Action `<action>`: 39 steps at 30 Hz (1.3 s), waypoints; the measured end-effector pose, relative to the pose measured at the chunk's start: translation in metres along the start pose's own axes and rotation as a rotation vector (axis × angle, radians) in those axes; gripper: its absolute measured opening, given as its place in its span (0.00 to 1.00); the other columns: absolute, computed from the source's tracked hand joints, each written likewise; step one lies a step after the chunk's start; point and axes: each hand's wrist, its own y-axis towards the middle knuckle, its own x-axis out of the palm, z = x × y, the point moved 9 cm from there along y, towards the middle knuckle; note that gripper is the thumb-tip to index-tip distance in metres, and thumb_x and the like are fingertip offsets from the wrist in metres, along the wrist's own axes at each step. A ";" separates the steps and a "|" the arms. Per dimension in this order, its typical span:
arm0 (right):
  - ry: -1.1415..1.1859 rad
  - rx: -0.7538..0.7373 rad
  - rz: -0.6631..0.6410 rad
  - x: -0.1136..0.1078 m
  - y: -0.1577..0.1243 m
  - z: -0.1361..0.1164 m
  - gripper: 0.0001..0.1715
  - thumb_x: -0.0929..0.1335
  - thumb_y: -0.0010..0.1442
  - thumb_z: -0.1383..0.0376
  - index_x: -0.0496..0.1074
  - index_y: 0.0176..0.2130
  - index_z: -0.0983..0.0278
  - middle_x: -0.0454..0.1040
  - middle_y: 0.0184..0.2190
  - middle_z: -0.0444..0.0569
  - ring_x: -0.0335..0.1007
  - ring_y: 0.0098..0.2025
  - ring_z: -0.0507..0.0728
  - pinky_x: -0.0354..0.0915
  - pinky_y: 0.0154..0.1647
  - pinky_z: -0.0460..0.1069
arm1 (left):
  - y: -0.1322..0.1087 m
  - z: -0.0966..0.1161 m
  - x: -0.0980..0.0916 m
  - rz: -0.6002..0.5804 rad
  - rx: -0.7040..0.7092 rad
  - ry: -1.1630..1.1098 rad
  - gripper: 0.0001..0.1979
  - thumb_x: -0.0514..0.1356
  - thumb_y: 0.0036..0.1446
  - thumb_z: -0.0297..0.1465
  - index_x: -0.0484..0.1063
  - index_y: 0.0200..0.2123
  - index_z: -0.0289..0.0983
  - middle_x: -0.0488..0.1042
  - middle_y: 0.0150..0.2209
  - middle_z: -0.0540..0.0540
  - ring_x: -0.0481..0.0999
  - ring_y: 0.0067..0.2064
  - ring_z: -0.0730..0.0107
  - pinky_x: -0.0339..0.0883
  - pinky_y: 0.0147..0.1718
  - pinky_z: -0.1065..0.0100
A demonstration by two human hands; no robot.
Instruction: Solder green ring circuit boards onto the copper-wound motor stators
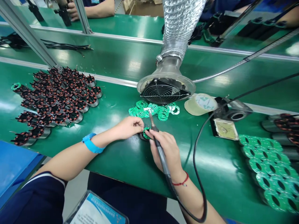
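Observation:
My right hand (167,149) is closed around a black soldering iron (156,137), its tip pointing up and away near a pile of green ring boards (154,110). My left hand (128,127), fingers pinched, holds a small motor coil topped with a green ring board (146,133) on the green mat, right beside the iron's shaft. A blue band sits on my left wrist, a red string on the right one. The iron's black cable (198,174) loops off to the right and back toward its stand.
A fume extractor fan (165,90) on a silver duct hangs just behind the work. Several wound motor coils (58,99) lie at left. Stacked green ring boards (268,168) sit at right, near a tape roll (201,104) and an iron stand with sponge (225,128). Another person's hands (72,11) are across the belt.

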 end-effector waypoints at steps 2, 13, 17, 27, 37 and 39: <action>0.084 0.077 0.051 -0.006 -0.004 0.008 0.25 0.65 0.63 0.71 0.64 0.58 0.58 0.80 0.42 0.51 0.76 0.46 0.60 0.70 0.47 0.58 | 0.000 -0.001 -0.001 0.028 0.000 0.029 0.05 0.54 0.50 0.24 0.64 0.23 0.36 0.64 0.20 0.56 0.62 0.25 0.77 0.57 0.26 0.73; 0.575 0.370 0.462 -0.034 -0.035 0.047 0.10 0.67 0.63 0.61 0.76 0.42 0.60 0.76 0.32 0.45 0.71 0.21 0.50 0.66 0.20 0.47 | 0.005 -0.003 0.003 -0.091 0.022 -0.033 0.04 0.53 0.46 0.23 0.63 0.22 0.36 0.64 0.21 0.55 0.63 0.26 0.77 0.57 0.28 0.72; 0.586 0.393 0.403 -0.031 -0.034 0.047 0.10 0.67 0.63 0.61 0.76 0.41 0.61 0.76 0.30 0.45 0.70 0.20 0.50 0.65 0.17 0.46 | 0.006 -0.002 0.005 -0.121 0.035 -0.038 0.03 0.53 0.45 0.23 0.63 0.22 0.36 0.64 0.22 0.55 0.63 0.26 0.77 0.57 0.29 0.72; 0.577 0.383 0.380 -0.030 -0.032 0.045 0.09 0.67 0.64 0.61 0.76 0.41 0.61 0.75 0.27 0.44 0.70 0.19 0.50 0.65 0.18 0.46 | 0.008 -0.002 0.004 -0.085 0.019 0.036 0.04 0.53 0.47 0.24 0.62 0.22 0.36 0.63 0.21 0.55 0.62 0.26 0.78 0.56 0.28 0.72; 0.268 0.255 -0.001 0.003 -0.006 0.029 0.26 0.65 0.63 0.68 0.62 0.60 0.55 0.78 0.48 0.49 0.73 0.52 0.61 0.68 0.54 0.61 | 0.010 -0.001 0.003 -0.075 0.022 0.067 0.05 0.53 0.46 0.22 0.62 0.22 0.35 0.63 0.21 0.55 0.61 0.27 0.77 0.55 0.29 0.72; 0.196 0.159 -0.155 0.016 -0.002 0.021 0.30 0.65 0.61 0.69 0.59 0.61 0.56 0.74 0.54 0.52 0.69 0.55 0.62 0.66 0.56 0.62 | 0.010 -0.001 0.003 -0.071 0.024 0.095 0.05 0.53 0.47 0.22 0.62 0.22 0.35 0.62 0.21 0.55 0.60 0.27 0.77 0.55 0.28 0.72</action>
